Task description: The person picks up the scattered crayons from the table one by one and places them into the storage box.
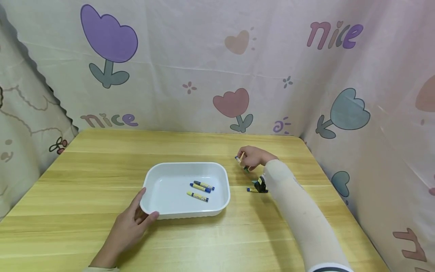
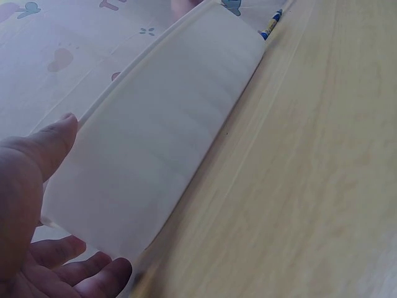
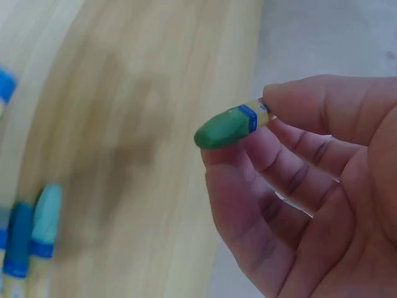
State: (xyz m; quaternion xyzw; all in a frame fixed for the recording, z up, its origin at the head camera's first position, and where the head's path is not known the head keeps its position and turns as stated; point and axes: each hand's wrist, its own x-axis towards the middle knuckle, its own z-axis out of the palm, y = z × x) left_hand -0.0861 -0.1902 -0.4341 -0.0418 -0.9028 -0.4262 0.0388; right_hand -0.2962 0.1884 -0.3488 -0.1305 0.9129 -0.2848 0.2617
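Just to the right of the white plastic tray (image 1: 166,193), the person's right hand (image 1: 254,156) pinches a green crayon (image 3: 223,129) between thumb and fingers, its coloured tip poking out. The left hand (image 1: 127,228) grips the tray's near left corner, thumb on the near edge and fingers against the left side. Three crayons lie in the tray, toward its right: a yellow crayon (image 1: 197,196), a blue crayon (image 1: 200,188) and a darker crayon (image 1: 204,185) beside it. On the wood-grain table (image 1: 102,170), a dark teal crayon (image 3: 17,239) and a light turquoise crayon (image 3: 46,217) sit side by side, partly hidden from above by the right wrist's black device (image 1: 260,184). Tulip-printed fabric (image 1: 183,45) hangs behind.
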